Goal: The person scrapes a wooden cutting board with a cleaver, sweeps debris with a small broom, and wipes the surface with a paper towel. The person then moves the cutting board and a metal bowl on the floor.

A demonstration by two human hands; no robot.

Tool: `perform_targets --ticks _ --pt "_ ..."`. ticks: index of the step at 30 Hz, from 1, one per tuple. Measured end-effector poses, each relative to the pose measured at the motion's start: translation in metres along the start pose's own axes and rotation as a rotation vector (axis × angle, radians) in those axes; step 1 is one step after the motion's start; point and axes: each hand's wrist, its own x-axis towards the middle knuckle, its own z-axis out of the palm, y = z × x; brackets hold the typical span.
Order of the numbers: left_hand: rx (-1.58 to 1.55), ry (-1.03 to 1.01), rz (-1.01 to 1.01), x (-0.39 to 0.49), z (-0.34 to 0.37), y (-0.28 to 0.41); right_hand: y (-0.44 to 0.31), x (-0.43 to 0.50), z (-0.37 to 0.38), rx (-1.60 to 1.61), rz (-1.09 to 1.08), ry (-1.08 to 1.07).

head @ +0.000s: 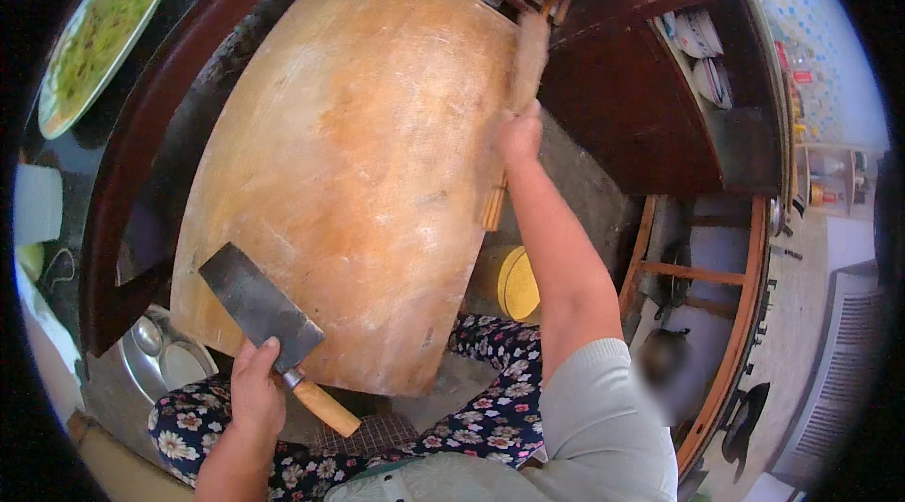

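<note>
A large wooden board [375,148], marked with pale streaks, lies before me at a slant. My left hand [258,385] grips a cleaver [261,307] at its near end, thumb on the blade beside the neck. Its dark rectangular blade lies over the board's near left corner, and its wooden handle points toward my lap. At the board's right edge my right hand [520,134] is closed around a small hand brush [532,53]. The pale brush head, slightly blurred, reaches past the far right corner. Its stick-like handle end [494,208] sticks out below my fist.
An oval plate of green food [106,35] rests on a dark surface at left. Metal bowls [162,353] lie low beside my knee. A yellow round lid [520,283] shows under my right arm. Right stands a dark wooden cabinet [601,99] with stacked bowls [698,35].
</note>
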Motion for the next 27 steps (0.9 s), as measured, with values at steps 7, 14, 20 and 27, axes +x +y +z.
perform_targets --ticks 7,14,20,27 --pt "0.017 -0.028 -0.023 0.004 0.007 -0.001 0.020 0.018 -0.026 -0.292 -0.376 -0.128" --pt "0.036 -0.053 -0.010 0.010 0.008 -0.002 0.004 0.048 -0.012 -0.251 -0.069 -0.187" --pt "0.055 -0.068 -0.001 0.014 0.008 -0.007 -0.052 -0.037 0.021 -0.379 -0.686 -0.523" --pt "0.040 -0.085 -0.034 0.005 0.009 -0.002 -0.040 -0.002 0.036 -0.081 -0.499 -0.246"
